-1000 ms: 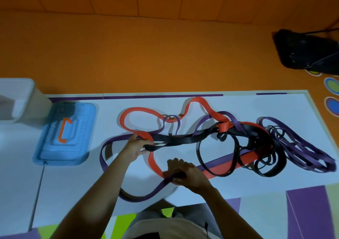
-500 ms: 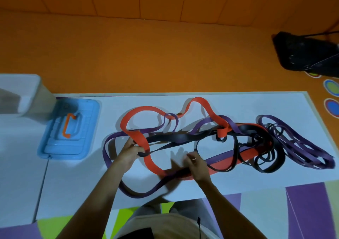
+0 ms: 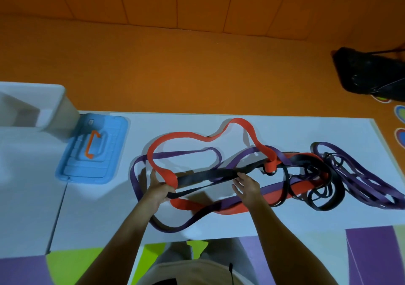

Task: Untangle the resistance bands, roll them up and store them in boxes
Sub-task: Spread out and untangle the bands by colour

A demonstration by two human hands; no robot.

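Note:
A tangle of resistance bands lies across the white table (image 3: 295, 221). A wide red band (image 3: 186, 136) loops at the back. A wide purple band (image 3: 134, 175) curves round it on the left, and a wide black band (image 3: 208, 173) runs through the middle. Thin black bands (image 3: 328, 203) and thin purple bands (image 3: 368, 188) are heaped at the right. My left hand (image 3: 158, 191) grips the black band's left end where the red band crosses it. My right hand (image 3: 247, 188) rests on the black band further right, fingers fairly straight.
A blue box lid (image 3: 109, 153) with an orange handle lies at the left of the table. Behind it stands an open white box (image 3: 59, 100). A black bag (image 3: 372, 72) sits on the orange floor at the far right. Coloured mats show below the table's near edge.
My right hand let go of the purple band near the front and moved up and right onto the black band. My left hand kept its hold at the left end.

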